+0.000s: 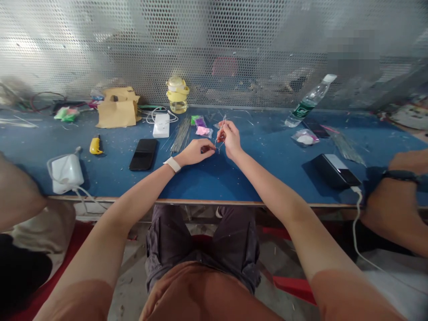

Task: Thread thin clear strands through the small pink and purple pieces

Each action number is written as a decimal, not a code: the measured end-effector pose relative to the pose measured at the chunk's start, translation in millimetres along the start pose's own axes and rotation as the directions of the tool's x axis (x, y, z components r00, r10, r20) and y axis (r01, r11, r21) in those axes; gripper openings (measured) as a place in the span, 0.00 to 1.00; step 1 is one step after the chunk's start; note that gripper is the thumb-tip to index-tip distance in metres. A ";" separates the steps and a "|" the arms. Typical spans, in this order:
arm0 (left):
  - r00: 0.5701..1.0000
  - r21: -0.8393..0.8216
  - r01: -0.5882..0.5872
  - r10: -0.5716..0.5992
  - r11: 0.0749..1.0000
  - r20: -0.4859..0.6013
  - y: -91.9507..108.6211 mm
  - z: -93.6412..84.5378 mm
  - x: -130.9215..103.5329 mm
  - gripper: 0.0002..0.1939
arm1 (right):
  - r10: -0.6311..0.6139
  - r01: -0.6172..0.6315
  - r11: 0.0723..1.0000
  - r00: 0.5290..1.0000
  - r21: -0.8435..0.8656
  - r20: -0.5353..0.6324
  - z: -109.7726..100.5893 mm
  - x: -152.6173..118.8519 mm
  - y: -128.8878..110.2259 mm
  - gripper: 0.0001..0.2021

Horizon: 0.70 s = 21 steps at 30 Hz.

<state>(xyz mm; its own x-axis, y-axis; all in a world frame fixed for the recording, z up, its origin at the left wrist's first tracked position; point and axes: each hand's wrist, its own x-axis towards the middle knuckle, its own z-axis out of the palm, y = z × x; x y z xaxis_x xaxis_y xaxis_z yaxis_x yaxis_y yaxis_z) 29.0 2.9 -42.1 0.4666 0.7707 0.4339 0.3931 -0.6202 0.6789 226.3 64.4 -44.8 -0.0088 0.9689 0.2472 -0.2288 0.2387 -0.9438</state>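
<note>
Both my hands work close together above the blue table, at a thin, bent, twisted wire (220, 145). My right hand (230, 137) pinches the wire's upper part, with its tip poking out above the fingers. From the left, my left hand (198, 151) grips the lower end between thumb and fingers; a pale band circles that wrist. A bundle of thin straight wires (181, 137) lies just beyond my left hand. Small packets, among them a pink one (203, 131) and a purple one (200, 121), rest behind my hands.
On the blue table (214, 183) are a black phone (143, 154), yellow cutter (95, 146), white power bank (161, 125), yellow-lidded cup (178, 94), leaning water bottle (309, 102) and black device (336, 171). A perforated metal panel (194, 44) stands behind. Other people's arms show at both sides.
</note>
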 end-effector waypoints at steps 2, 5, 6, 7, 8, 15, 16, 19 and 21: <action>1.000 0.056 -0.002 0.001 0.998 0.011 1.7 0.9 -0.2 0.07 | -0.051 0.050 0.996 0.999 -0.076 -0.010 -2.4 1.6 4.4 0.12; 1.000 0.065 -0.006 0.004 0.998 0.026 2.9 0.4 0.3 0.06 | -0.140 0.141 0.976 0.990 -0.165 0.020 -5.3 1.6 8.0 0.22; 1.000 0.059 -0.006 0.005 0.998 0.029 3.1 -0.1 0.6 0.06 | -0.173 0.178 0.965 0.984 -0.191 0.040 -5.9 1.1 8.5 0.25; 1.000 0.057 -0.004 0.002 0.998 0.029 3.2 -0.5 1.0 0.07 | -0.206 0.214 0.952 0.977 -0.217 0.062 -6.3 0.4 8.8 0.26; 1.000 0.058 0.001 -0.003 0.998 0.030 3.3 -0.9 1.5 0.08 | -0.233 0.246 0.939 0.969 -0.240 0.084 -6.5 -0.3 8.7 0.27; 0.996 -0.007 0.061 -0.061 0.998 -0.060 -1.6 -6.4 4.2 0.13 | -0.165 0.183 0.962 0.981 -0.203 0.105 -5.0 -3.4 -1.3 0.31; 0.993 -0.032 0.075 -0.078 0.997 -0.088 -3.4 -8.1 4.7 0.13 | -0.126 0.148 0.972 0.984 -0.181 0.128 -4.3 -4.4 -3.2 0.32; 0.983 -0.089 0.106 -0.117 0.990 -0.139 -9.1 -13.5 6.4 0.12 | -0.049 0.092 0.981 0.968 -0.169 0.247 -1.3 -9.7 -7.2 0.34; 0.983 -0.101 0.112 -0.125 0.989 -0.135 -12.1 -16.1 7.1 0.12 | -0.060 0.126 0.970 0.952 -0.206 0.300 0.9 -14.5 -8.2 0.35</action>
<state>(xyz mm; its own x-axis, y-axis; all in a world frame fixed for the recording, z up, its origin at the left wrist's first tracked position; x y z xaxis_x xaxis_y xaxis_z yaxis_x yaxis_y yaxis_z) 14.8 18.3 -37.7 0.3021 0.8549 0.4217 0.3604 -0.5120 0.7797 227.4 48.4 -40.4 -0.2863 0.8887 0.3581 -0.0230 0.3672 -0.9298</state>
